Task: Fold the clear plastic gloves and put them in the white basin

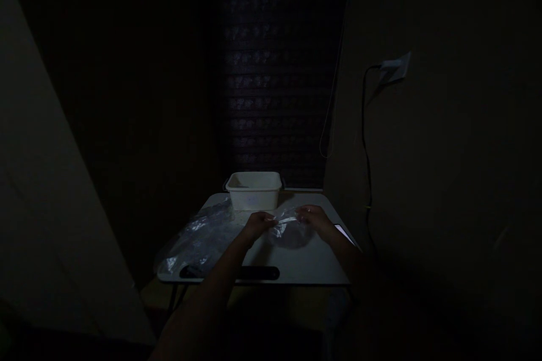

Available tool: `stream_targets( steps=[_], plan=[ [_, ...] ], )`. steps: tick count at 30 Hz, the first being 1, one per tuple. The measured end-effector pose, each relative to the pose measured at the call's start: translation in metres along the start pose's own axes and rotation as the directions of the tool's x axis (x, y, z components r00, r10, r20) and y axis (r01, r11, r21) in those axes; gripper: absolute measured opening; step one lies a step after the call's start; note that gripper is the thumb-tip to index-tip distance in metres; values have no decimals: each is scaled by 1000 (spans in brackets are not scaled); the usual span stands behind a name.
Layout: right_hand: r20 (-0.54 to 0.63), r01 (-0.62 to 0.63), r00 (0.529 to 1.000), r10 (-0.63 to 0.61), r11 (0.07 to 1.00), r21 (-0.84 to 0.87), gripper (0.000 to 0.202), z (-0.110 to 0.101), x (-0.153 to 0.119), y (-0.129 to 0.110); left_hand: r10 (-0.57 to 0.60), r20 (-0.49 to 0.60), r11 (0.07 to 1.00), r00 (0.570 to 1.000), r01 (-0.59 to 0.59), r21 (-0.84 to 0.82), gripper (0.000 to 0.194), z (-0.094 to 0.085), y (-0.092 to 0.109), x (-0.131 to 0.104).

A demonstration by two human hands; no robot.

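Observation:
A small clear plastic bag [288, 228] is stretched between my two hands, above the white table [305, 265]. My left hand [258, 224] pinches its left side, fingers closed. At its right side, my right hand [314, 216] grips the plastic with closed fingers. Behind my hands stands a white rectangular tub [254, 197]. A heap of clear plastic [203, 234] lies on the left part of the table. The light is dim, so fine details of the fingers are hard to make out.
A device with a lit screen [345, 234] lies at the table's right edge. A black cable [364, 124] hangs from a plug at the wall outlet [398, 69]. Dark blinds [262, 90] hang behind the table. The table's front edge has a dark slot [262, 273].

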State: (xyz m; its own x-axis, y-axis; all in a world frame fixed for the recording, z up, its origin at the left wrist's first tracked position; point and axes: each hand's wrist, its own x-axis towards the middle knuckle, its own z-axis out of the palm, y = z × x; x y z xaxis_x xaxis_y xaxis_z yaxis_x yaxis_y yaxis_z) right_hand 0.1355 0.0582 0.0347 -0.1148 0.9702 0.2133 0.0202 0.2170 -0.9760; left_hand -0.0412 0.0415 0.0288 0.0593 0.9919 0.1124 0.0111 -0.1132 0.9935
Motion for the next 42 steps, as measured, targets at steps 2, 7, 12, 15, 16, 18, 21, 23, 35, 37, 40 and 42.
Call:
stream_targets(
  steps=[2, 7, 12, 15, 16, 18, 21, 23, 35, 37, 40, 42],
  plan=[
    [12, 15, 1000, -14, 1000, -9, 22, -1, 0, -1, 8, 11, 999, 1000, -9, 33, 19, -1, 0, -2],
    [136, -45, 990, 41, 999, 20, 24, 0, -1, 1, 23, -9, 1000, 1000, -23, 21, 20, -5, 2, -3],
    [244, -131, 962, 125, 991, 10, 27, 5, -3, 1, 0, -104, 1000, 995, 0, -2, 18, -8, 4, 1],
    [189, -69, 980, 60, 997, 38, 23, 7, -2, -2, -11, -116, 1000, 993, 13, 10, 18, -8, 5, 1],
    [164, -52, 986, 44, 998, 42, 22, 7, -2, -3, -14, -110, 1000, 994, 16, 13, 19, -8, 5, 0],
    [121, -20, 992, 16, 999, 36, 22, 6, -1, -3, -29, -76, 999, 997, 30, 11, 23, -9, 4, 0],
    [62, 28, 998, -28, 1000, -7, 23, 3, 1, -2, -53, -34, 999, 998, 53, -2, 32, -11, 1, 2],
    [23, 41, 999, -41, 999, -29, 23, 0, 2, -1, -59, -59, 998, 997, 60, 17, 32, -12, 0, 3],
    [9, -14, 1000, 12, 951, 310, 17, 1, -1, -6, 10, -98, 983, 995, 9, 184, 15, -13, -3, 5],
    [97, -69, 995, 35, 925, 373, 17, 2, -3, -8, 33, -104, 984, 994, -15, 175, 16, -13, -4, 5],
    [196, -161, 976, 97, 924, 347, 22, 3, -7, -8, 58, -88, 994, 994, -48, 102, 16, -12, -2, 6],
    [194, -192, 971, 137, 934, 302, 24, 3, -7, -6, 84, -100, 996, 991, -79, 51, 16, -12, 0, 6]
  ],
)
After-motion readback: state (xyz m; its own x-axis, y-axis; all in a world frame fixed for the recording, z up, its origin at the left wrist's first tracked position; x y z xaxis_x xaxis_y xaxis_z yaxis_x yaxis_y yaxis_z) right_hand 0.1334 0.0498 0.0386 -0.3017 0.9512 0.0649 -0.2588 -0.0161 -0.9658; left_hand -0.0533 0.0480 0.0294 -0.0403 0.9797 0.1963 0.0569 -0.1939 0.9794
